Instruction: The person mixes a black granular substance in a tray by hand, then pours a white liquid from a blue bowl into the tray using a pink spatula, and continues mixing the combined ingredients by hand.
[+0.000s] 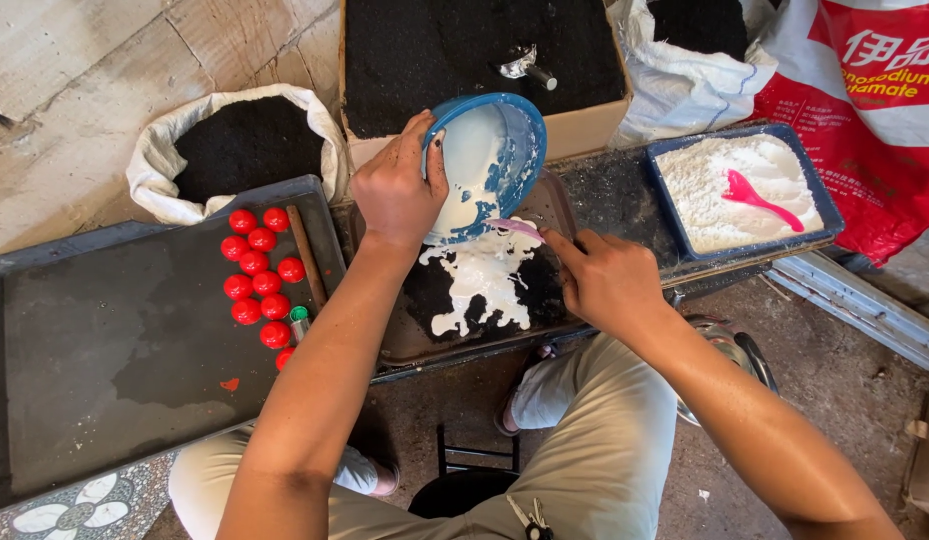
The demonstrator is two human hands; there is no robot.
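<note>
A blue bowl [490, 150], tipped steeply on its side over a dark tray [555, 205] at the middle of the worktop [105, 350], spills thick white paste [480, 280] onto a patch of black powder. Your left hand [397, 192] holds it closed around the rim, thumb inside on the wet wall. Judge that grip slippery: the plastic looks light and stiff, but the coating is slick, so the dry outer wall and rim are the safer hold. Your right hand [610, 280] is closed on a small pale purple scraper [515, 228], its tip at the bowl's lip above the puddle. The paste appears heavy and slow, clinging rather than running.

To the left, a cluster of red balls [260, 280] lies on a flat grey tray beside a wooden stick [307, 255]. To the right, a blue tray of white powder [745, 185] carries a pink scoop [760, 198]. Farther off stand a cardboard box of black powder [455, 45], an open white sack [240, 145] of the same on the left, and a red printed bag [875, 110] at far right.
</note>
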